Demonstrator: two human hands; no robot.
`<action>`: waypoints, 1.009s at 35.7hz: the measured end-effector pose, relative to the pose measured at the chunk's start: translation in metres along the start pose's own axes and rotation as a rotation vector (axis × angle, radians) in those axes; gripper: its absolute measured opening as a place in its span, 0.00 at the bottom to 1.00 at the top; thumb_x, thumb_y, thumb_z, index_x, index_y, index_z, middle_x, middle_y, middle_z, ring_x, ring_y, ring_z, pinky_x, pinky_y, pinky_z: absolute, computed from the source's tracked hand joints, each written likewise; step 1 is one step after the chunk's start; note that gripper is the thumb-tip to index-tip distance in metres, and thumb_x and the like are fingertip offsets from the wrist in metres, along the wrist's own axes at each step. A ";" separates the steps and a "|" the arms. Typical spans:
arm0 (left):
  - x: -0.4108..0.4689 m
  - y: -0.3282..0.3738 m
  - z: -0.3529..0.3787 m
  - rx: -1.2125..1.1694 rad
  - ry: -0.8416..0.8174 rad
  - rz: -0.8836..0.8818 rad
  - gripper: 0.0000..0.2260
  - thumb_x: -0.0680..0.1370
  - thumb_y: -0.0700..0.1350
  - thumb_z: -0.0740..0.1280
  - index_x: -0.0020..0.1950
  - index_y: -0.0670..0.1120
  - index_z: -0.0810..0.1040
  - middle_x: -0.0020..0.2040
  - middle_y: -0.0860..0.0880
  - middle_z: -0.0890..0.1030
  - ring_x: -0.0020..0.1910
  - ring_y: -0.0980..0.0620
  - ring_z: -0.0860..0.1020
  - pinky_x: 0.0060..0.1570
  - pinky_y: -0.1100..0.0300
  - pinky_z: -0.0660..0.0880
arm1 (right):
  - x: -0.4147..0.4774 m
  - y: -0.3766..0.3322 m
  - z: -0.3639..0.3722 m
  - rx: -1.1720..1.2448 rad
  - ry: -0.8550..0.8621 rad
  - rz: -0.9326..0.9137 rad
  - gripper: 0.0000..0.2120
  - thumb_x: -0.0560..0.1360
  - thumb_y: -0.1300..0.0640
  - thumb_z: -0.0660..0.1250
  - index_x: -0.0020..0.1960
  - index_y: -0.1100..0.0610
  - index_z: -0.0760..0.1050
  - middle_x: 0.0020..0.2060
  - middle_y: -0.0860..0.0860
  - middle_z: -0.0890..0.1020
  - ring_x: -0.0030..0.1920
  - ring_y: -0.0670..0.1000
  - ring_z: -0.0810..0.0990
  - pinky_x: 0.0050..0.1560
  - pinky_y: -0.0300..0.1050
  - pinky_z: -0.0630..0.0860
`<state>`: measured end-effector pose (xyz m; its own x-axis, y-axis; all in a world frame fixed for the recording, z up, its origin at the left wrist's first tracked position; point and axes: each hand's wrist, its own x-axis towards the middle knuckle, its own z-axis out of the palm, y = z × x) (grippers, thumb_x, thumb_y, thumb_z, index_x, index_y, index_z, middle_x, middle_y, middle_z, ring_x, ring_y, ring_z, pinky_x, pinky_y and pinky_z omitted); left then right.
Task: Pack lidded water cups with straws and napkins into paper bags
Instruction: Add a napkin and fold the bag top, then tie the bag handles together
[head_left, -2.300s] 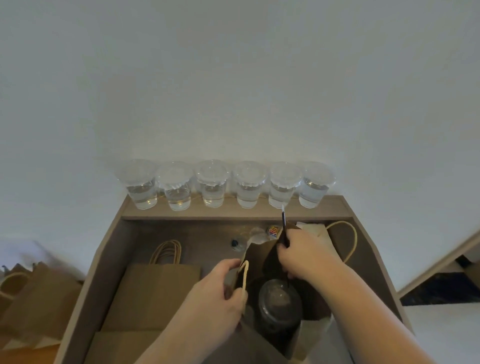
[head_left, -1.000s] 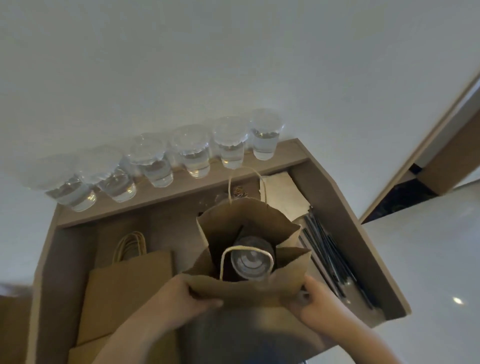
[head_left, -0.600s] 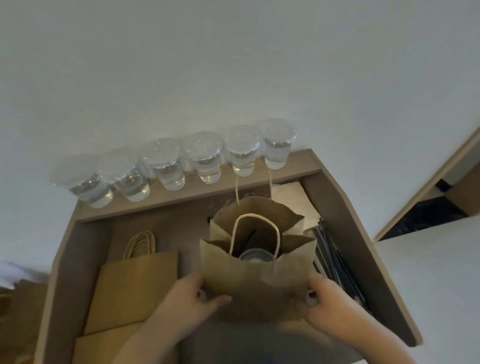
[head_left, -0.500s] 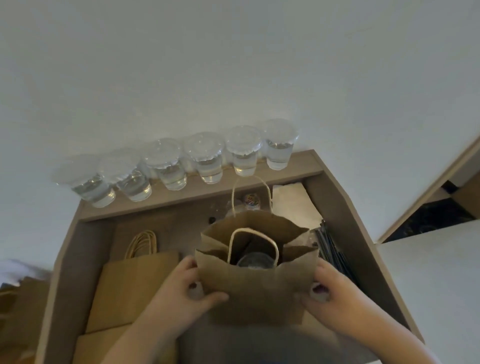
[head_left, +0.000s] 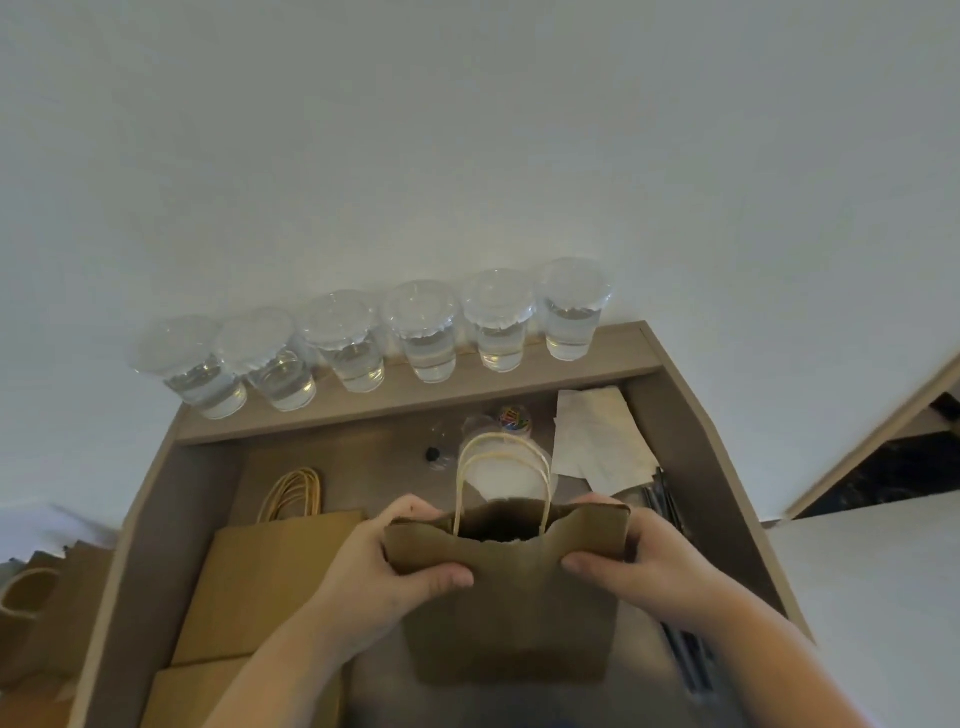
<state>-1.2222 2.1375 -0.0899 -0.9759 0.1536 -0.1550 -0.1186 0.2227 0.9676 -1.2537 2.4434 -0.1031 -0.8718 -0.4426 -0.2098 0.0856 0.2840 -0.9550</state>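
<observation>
A brown paper bag (head_left: 511, 603) stands upright in front of me in the wooden counter tray. My left hand (head_left: 395, 566) pinches its top left corner and my right hand (head_left: 639, 564) pinches its top right corner, pressing the mouth nearly flat. Both cord handles (head_left: 501, 467) stand up together above the rim. The cup inside is hidden. Several lidded water cups (head_left: 426, 338) line the back ledge. White napkins (head_left: 597, 441) lie at the back right, and dark straws (head_left: 675, 525) lie along the right side, partly behind my right hand.
A stack of flat paper bags (head_left: 270, 587) with cord handles lies at the left of the tray. Small items, one multicoloured (head_left: 514, 418), sit near the back wall. More bags (head_left: 36, 613) lie outside at far left. The tray's right wall (head_left: 727, 493) runs close to my right hand.
The bag's mouth, wide open with the cup's lid showing, has been pressed nearly closed. Both hands moved up from the bag's sides to its top corners, and the handles came together.
</observation>
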 end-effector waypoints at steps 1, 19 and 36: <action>0.000 0.003 0.001 0.004 0.010 -0.011 0.25 0.65 0.54 0.86 0.58 0.46 0.86 0.53 0.42 0.86 0.56 0.41 0.84 0.62 0.35 0.78 | 0.000 -0.002 0.001 0.045 -0.007 -0.001 0.10 0.80 0.55 0.75 0.57 0.41 0.87 0.54 0.48 0.88 0.58 0.50 0.86 0.59 0.42 0.83; -0.015 0.017 0.001 0.083 0.184 0.031 0.16 0.74 0.60 0.79 0.45 0.47 0.90 0.39 0.44 0.87 0.40 0.42 0.84 0.40 0.46 0.79 | 0.008 -0.017 0.016 0.104 0.073 -0.072 0.07 0.77 0.45 0.77 0.55 0.39 0.88 0.52 0.45 0.90 0.55 0.45 0.88 0.55 0.37 0.82; -0.046 0.031 -0.029 0.330 0.178 0.055 0.08 0.70 0.59 0.75 0.46 0.60 0.89 0.43 0.56 0.88 0.46 0.57 0.85 0.44 0.69 0.77 | 0.009 -0.021 0.049 0.145 0.050 -0.090 0.07 0.75 0.47 0.76 0.51 0.46 0.89 0.45 0.50 0.90 0.47 0.46 0.87 0.49 0.40 0.80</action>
<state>-1.1865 2.1098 -0.0474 -0.9992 0.0111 -0.0393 -0.0278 0.5210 0.8531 -1.2401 2.3918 -0.0957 -0.9016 -0.4172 -0.1145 0.0713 0.1176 -0.9905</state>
